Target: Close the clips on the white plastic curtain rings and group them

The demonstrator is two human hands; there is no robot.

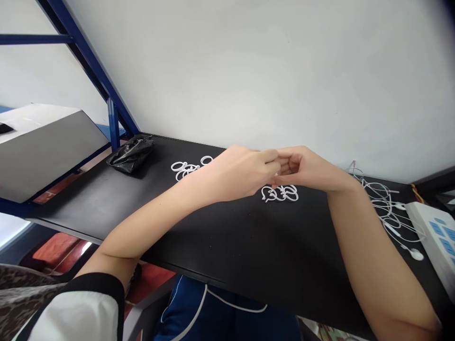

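Note:
My left hand (pixel 245 171) and my right hand (pixel 300 166) meet at the fingertips above the black tabletop (pixel 227 246). Both hands are closed, fingers bent and pressed together. A tiny light spot shows between the fingertips, but what they pinch is mostly hidden. Just below my right fingers lies a small group of white plastic rings (pixel 290 193), some of them looking open. Behind my left forearm is another group of white rings (pixel 178 166) with small loops on them, partly covered by the arm. One more white ring (pixel 206 160) lies a little apart from that group.
A crumpled black plastic bag (pixel 131 154) sits at the back left, near a blue metal frame (pixel 113 123). Tangled white earphones (pixel 393 222) and a white power strip (pixel 432 237) lie at the right. A pale wall (pixel 249 71) rises behind the table.

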